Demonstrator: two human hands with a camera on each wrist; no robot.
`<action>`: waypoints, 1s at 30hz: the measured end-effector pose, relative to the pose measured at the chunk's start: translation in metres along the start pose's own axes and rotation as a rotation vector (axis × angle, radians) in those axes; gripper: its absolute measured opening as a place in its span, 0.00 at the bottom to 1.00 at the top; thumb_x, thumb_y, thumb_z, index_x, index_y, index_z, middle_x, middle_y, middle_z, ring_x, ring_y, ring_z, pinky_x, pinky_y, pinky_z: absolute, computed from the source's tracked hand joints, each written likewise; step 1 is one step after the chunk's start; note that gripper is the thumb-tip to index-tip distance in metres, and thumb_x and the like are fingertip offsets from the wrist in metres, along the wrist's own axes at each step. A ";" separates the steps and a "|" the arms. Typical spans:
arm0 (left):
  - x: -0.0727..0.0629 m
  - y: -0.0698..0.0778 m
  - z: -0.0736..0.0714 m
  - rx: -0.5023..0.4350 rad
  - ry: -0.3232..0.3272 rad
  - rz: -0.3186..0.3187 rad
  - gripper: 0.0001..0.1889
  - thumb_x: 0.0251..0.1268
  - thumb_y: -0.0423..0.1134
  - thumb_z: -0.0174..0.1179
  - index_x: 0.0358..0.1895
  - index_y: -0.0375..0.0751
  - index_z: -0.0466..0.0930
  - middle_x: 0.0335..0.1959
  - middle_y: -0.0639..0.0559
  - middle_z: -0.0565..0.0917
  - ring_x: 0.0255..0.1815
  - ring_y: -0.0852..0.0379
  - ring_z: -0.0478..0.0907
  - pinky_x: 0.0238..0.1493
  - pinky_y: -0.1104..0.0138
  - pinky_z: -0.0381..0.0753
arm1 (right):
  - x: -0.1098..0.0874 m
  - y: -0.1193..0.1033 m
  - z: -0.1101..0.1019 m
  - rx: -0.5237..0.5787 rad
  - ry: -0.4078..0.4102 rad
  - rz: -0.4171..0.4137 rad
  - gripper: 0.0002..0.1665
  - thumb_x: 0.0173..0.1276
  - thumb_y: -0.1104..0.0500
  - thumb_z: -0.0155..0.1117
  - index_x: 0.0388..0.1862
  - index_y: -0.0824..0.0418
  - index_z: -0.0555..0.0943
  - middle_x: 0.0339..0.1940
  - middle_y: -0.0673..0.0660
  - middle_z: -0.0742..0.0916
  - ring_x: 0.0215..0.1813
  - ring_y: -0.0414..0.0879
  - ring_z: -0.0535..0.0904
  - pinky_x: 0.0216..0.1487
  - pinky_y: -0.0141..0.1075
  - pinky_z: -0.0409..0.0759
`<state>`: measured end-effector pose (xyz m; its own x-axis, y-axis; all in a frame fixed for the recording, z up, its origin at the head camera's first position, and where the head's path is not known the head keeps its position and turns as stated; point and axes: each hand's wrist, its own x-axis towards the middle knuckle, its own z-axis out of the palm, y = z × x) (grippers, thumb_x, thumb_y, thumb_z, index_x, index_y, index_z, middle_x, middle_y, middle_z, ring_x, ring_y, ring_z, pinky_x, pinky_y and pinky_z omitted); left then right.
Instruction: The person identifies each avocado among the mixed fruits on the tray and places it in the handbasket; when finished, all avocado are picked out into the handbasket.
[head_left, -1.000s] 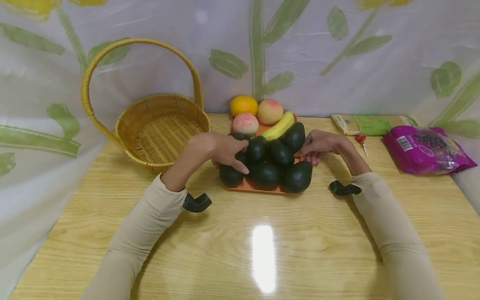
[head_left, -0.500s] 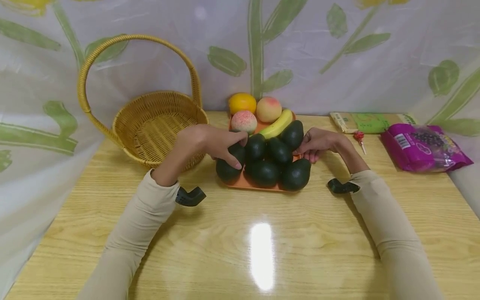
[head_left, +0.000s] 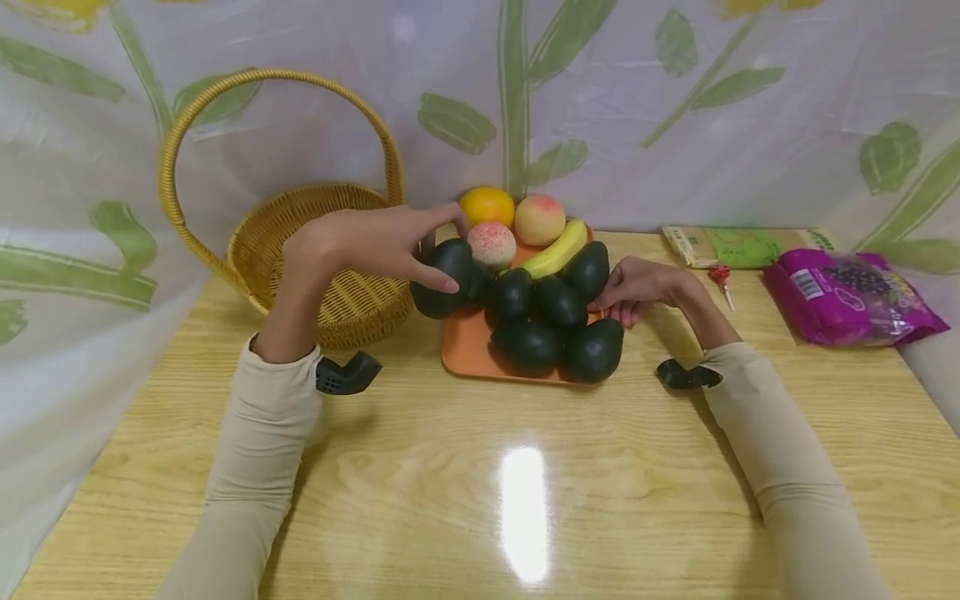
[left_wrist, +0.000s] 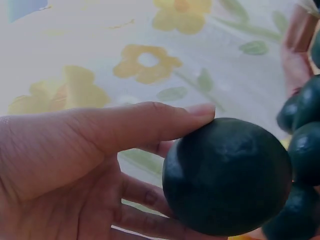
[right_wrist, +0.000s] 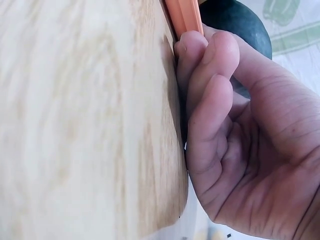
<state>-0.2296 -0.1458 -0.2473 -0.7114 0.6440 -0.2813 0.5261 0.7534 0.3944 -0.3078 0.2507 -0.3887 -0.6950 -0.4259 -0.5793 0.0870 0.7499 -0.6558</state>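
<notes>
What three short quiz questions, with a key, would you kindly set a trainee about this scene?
1. Multiple choice: what does the left hand hold?
A. a lollipop
B. a dark green fruit
C. a banana

2. True or false: the wicker basket stands on the person's left side of the table, and the purple bag lies on the right side.

3. Fill the gap: the right hand pinches the edge of the orange ____.

Key
1. B
2. True
3. tray
</notes>
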 end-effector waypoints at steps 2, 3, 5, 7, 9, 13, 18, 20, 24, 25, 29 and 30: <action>-0.006 -0.002 -0.003 -0.013 0.035 -0.007 0.31 0.69 0.56 0.69 0.67 0.57 0.64 0.40 0.47 0.82 0.40 0.52 0.77 0.46 0.60 0.75 | 0.000 0.001 0.000 0.005 -0.004 0.001 0.19 0.71 0.48 0.73 0.26 0.61 0.90 0.17 0.49 0.88 0.19 0.37 0.83 0.26 0.30 0.84; -0.010 -0.002 -0.004 -0.018 0.052 -0.009 0.31 0.69 0.56 0.69 0.67 0.57 0.64 0.39 0.48 0.83 0.39 0.52 0.78 0.46 0.60 0.75 | 0.000 0.002 0.000 0.011 -0.007 0.004 0.19 0.71 0.49 0.72 0.26 0.61 0.90 0.17 0.49 0.88 0.19 0.37 0.83 0.26 0.30 0.84; -0.016 -0.004 -0.007 -0.025 0.082 -0.018 0.30 0.70 0.55 0.68 0.68 0.57 0.64 0.42 0.48 0.86 0.41 0.53 0.80 0.48 0.60 0.76 | -0.001 0.002 0.000 0.016 -0.009 0.008 0.18 0.71 0.49 0.72 0.27 0.61 0.91 0.17 0.49 0.88 0.18 0.37 0.83 0.26 0.30 0.84; -0.021 -0.006 -0.010 -0.021 0.111 -0.030 0.30 0.70 0.55 0.68 0.68 0.58 0.64 0.46 0.47 0.87 0.44 0.52 0.82 0.50 0.59 0.77 | -0.003 0.002 0.000 0.017 -0.012 0.010 0.18 0.71 0.50 0.72 0.27 0.62 0.91 0.17 0.49 0.88 0.19 0.37 0.83 0.26 0.30 0.84; -0.026 -0.007 -0.015 -0.018 0.140 -0.046 0.31 0.70 0.55 0.68 0.70 0.58 0.63 0.52 0.45 0.87 0.51 0.50 0.84 0.55 0.56 0.78 | -0.005 0.000 -0.001 0.009 -0.004 0.011 0.19 0.71 0.49 0.73 0.27 0.62 0.90 0.17 0.49 0.88 0.19 0.38 0.83 0.26 0.30 0.84; -0.035 -0.011 -0.021 -0.017 0.189 -0.094 0.35 0.70 0.56 0.67 0.73 0.57 0.62 0.58 0.40 0.85 0.57 0.45 0.83 0.60 0.51 0.79 | -0.006 0.001 -0.002 0.005 -0.004 0.007 0.19 0.70 0.49 0.74 0.27 0.62 0.90 0.18 0.50 0.89 0.19 0.37 0.83 0.26 0.30 0.84; -0.046 -0.023 -0.025 -0.023 0.278 -0.159 0.35 0.70 0.55 0.67 0.73 0.53 0.62 0.57 0.36 0.85 0.56 0.41 0.83 0.59 0.48 0.78 | -0.004 0.002 -0.001 0.016 -0.010 0.018 0.19 0.70 0.48 0.74 0.28 0.62 0.91 0.18 0.50 0.89 0.19 0.37 0.84 0.26 0.30 0.84; -0.050 -0.030 -0.026 -0.012 0.317 -0.186 0.34 0.70 0.53 0.68 0.73 0.52 0.62 0.56 0.35 0.85 0.54 0.40 0.82 0.57 0.47 0.77 | -0.004 0.001 -0.001 0.010 -0.008 0.014 0.19 0.70 0.48 0.74 0.28 0.62 0.91 0.18 0.50 0.89 0.19 0.37 0.84 0.26 0.30 0.84; -0.057 -0.043 -0.028 -0.016 0.369 -0.232 0.34 0.69 0.50 0.68 0.73 0.52 0.62 0.56 0.32 0.83 0.53 0.38 0.82 0.56 0.45 0.77 | -0.005 0.001 -0.001 0.009 -0.001 0.017 0.19 0.70 0.48 0.73 0.27 0.62 0.91 0.18 0.49 0.89 0.19 0.37 0.83 0.27 0.30 0.84; -0.058 -0.046 -0.028 -0.022 0.381 -0.243 0.34 0.69 0.49 0.68 0.73 0.52 0.63 0.57 0.32 0.82 0.53 0.37 0.81 0.56 0.45 0.77 | -0.006 0.002 -0.001 0.013 -0.001 0.020 0.19 0.70 0.48 0.74 0.28 0.62 0.91 0.18 0.49 0.88 0.19 0.37 0.83 0.27 0.30 0.84; -0.062 -0.057 -0.029 -0.034 0.433 -0.298 0.33 0.69 0.48 0.68 0.73 0.52 0.63 0.59 0.31 0.80 0.54 0.36 0.79 0.56 0.43 0.75 | -0.006 0.004 -0.002 0.026 0.000 0.023 0.18 0.70 0.48 0.74 0.29 0.62 0.91 0.18 0.49 0.88 0.19 0.37 0.83 0.27 0.30 0.84; -0.062 -0.060 -0.029 -0.038 0.445 -0.310 0.33 0.69 0.48 0.68 0.72 0.52 0.64 0.60 0.32 0.79 0.54 0.36 0.78 0.56 0.43 0.75 | -0.006 0.004 -0.002 0.027 0.002 0.023 0.18 0.70 0.48 0.74 0.30 0.62 0.91 0.18 0.49 0.88 0.19 0.37 0.83 0.27 0.30 0.84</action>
<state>-0.2303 -0.2349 -0.2282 -0.9633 0.2682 0.0051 0.2494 0.8884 0.3855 -0.3044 0.2573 -0.3868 -0.6939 -0.4077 -0.5936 0.1222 0.7457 -0.6550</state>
